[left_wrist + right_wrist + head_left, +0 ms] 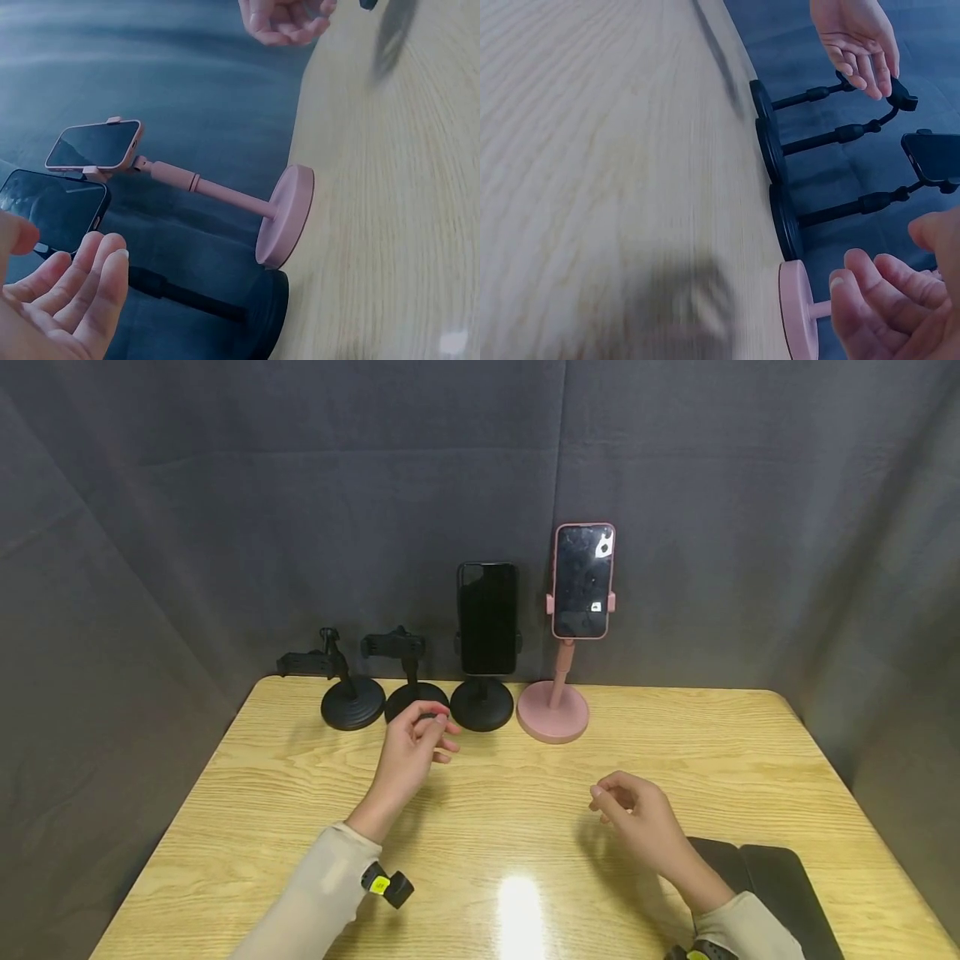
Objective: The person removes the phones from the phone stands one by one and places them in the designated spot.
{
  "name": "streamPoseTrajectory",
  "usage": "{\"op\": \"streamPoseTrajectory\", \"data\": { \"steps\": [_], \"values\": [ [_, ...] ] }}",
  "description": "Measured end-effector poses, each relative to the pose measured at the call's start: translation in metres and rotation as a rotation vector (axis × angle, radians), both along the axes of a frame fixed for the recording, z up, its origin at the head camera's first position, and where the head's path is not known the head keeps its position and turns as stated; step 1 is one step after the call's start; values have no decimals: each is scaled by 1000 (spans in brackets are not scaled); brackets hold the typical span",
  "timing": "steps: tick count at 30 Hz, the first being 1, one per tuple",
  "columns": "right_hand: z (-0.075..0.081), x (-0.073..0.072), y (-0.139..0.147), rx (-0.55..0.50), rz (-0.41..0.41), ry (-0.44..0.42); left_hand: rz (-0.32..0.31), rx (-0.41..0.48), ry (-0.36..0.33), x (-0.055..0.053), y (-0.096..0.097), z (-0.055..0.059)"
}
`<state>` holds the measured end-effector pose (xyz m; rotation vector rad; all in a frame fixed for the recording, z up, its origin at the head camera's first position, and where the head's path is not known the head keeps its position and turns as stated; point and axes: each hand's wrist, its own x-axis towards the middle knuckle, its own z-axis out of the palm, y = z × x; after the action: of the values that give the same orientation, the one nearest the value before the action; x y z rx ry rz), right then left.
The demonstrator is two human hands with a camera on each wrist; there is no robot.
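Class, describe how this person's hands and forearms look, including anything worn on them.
The left hand and right hand are bare, without gloves or visible rings. Pale beige sleeves cover the forearms. Near each wrist sits a small black device with a bright yellow patch.

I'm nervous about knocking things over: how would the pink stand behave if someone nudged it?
Nudged low, the pink stand would probably slide rather than tip, its round base being wide and flat. Pushed up high, it might topple, since its phone sits atop a slim pole. The pole looks straight, so it likely wouldn't flop.
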<state>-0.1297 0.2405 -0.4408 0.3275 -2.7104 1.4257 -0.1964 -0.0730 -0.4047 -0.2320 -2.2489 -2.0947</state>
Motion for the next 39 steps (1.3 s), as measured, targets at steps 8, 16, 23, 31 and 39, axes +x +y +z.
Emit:
{"op": "streamPoseTrajectory", "data": {
  "steps": [8, 16, 23, 31, 39],
  "values": [
    [6, -12, -11, -40, 4, -29, -18, -18, 20, -6, 2, 2],
    [10, -23, -21, -54, 19, -47, -14, -27, 25, -13, 4, 7],
    [8, -34, -22, -39, 47, -26, -17, -29, 26, -20, 5, 9],
    [13, -41, -25, -54, 64, -28, -18, -11, 26, -27, 6, 10],
    [12, -56, -29, -74, 70, -39, -23, -26, 9, -35, 7, 11]
  ]
}}
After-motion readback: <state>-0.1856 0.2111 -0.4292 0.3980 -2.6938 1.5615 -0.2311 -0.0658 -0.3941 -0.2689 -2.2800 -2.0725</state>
